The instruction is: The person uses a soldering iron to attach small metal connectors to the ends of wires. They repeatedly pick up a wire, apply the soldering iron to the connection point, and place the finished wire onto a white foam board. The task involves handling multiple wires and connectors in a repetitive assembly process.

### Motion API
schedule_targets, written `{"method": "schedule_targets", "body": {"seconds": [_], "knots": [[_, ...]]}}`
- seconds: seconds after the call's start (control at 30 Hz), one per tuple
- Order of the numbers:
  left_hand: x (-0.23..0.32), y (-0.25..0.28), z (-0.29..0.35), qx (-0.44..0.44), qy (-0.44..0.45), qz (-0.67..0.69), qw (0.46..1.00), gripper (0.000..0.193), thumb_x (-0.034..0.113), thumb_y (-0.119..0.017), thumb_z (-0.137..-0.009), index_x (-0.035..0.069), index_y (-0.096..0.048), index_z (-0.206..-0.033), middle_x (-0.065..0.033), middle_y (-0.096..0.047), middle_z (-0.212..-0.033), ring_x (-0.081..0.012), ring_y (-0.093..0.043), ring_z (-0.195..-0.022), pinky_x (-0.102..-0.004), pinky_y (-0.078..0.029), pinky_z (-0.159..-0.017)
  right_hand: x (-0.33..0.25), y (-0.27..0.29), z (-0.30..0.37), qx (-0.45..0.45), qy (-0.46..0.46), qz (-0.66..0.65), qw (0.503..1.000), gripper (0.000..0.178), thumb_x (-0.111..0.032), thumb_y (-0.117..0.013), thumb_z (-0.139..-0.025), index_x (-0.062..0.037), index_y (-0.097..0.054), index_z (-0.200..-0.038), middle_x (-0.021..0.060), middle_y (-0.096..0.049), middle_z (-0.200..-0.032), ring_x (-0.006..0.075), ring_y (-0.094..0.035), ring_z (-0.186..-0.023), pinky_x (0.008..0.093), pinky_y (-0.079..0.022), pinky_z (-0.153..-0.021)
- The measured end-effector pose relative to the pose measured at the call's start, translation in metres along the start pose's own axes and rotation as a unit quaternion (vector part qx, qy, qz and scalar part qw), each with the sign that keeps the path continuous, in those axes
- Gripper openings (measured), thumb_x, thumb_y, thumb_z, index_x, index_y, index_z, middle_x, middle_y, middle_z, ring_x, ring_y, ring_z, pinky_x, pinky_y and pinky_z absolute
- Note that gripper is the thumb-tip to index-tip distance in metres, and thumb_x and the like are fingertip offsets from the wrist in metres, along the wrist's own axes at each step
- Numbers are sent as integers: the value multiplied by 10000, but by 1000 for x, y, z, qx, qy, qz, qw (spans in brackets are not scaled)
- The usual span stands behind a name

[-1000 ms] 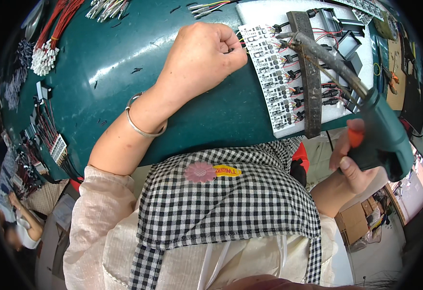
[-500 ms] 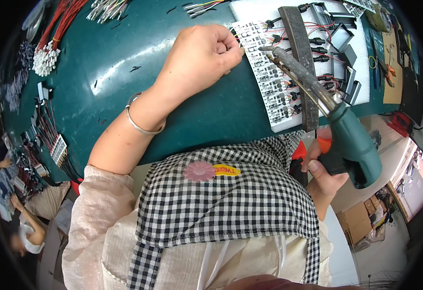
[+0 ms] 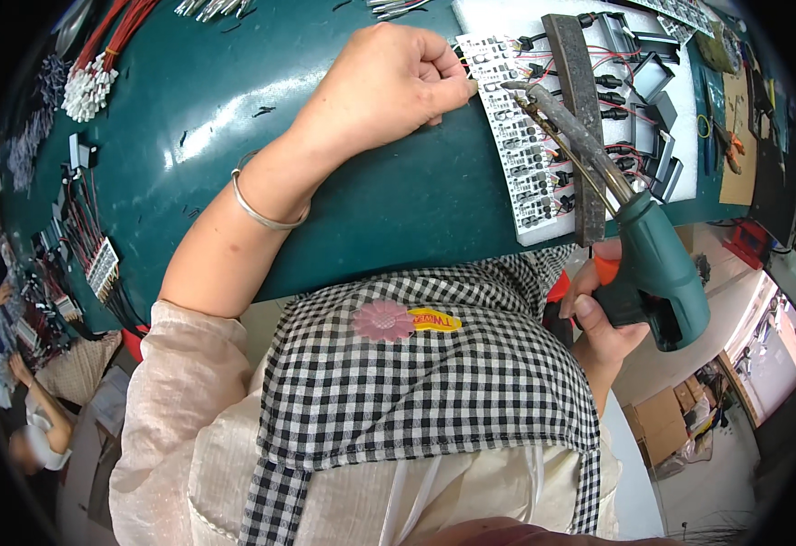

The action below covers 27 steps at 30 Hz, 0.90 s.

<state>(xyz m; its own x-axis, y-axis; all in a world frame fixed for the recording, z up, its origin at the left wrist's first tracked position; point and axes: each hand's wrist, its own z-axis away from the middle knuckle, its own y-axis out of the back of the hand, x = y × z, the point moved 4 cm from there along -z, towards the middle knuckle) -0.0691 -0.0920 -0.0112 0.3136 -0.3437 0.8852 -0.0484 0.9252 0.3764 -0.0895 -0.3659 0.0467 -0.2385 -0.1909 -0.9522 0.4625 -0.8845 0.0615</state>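
My left hand (image 3: 398, 86) is closed in a pinch at the left edge of a white strip of small circuit boards (image 3: 518, 150). Between its fingertips only the end of a thin wire seems to show; the rest is hidden by the fingers. A few thin coloured wires (image 3: 461, 56) stick out beside the knuckles. My right hand (image 3: 605, 332) grips the handle of a green soldering gun (image 3: 657, 259) with an orange trigger. The gun's tip, with a thin metal tube alongside, points at the upper part of the strip, close to my left fingertips.
A dark metal bar (image 3: 575, 127) lies across the leads right of the strip, on a white foam sheet (image 3: 680, 118). Black housings (image 3: 650, 77) sit beyond it. Bundled red wires (image 3: 123, 41) and wired boards (image 3: 103, 268) lie left on the green table (image 3: 234, 118). Another person (image 3: 38, 400) sits far left.
The view has shifted slightly. Both hands keep their holds, my left still pinching at the strip's edge, and the soldering gun's tip stays close to the upper boards.
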Motion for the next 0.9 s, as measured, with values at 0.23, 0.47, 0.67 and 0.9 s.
{"method": "schedule_targets", "body": {"seconds": [0.23,0.47,0.67,0.9], "knots": [[-2,-5,3,97,-66,-89,989,204,220,-643,-698,26,-673,-753,-125,-611,-577,-230,-606,-504,-316,-488,-519,7,-2,5,-8,-3,43,999,481,-13,-659,-706,36,-510,-1161,31,-554,-660,92,-491,-582,222,-404,-591],[2,-3,1,109,-130,-100,980,178,203,-631,-663,33,-665,-703,-111,-604,-568,-244,-599,-509,-335,-480,-513,14,-9,8,54,53,53,996,451,32,-673,-669,65,-476,-1074,105,-535,-676,159,-519,-522,258,-444,-484],[2,-1,2,104,-132,-86,982,164,188,-628,-643,29,-653,-676,-109,-603,-572,-244,-595,-518,-330,-479,-526,22,-6,5,-64,92,118,987,425,77,-631,-696,60,-472,-1089,127,-551,-780,156,-534,-553,272,-467,-501],[2,-2,0,93,-125,-84,984,162,185,-627,-642,25,-645,-660,-112,-599,-565,-243,-591,-510,-331,-478,-527,15,-16,10,4,21,173,985,295,54,-656,-703,-11,-587,-983,59,-613,-817,140,-576,-720,283,-478,-664]]}}
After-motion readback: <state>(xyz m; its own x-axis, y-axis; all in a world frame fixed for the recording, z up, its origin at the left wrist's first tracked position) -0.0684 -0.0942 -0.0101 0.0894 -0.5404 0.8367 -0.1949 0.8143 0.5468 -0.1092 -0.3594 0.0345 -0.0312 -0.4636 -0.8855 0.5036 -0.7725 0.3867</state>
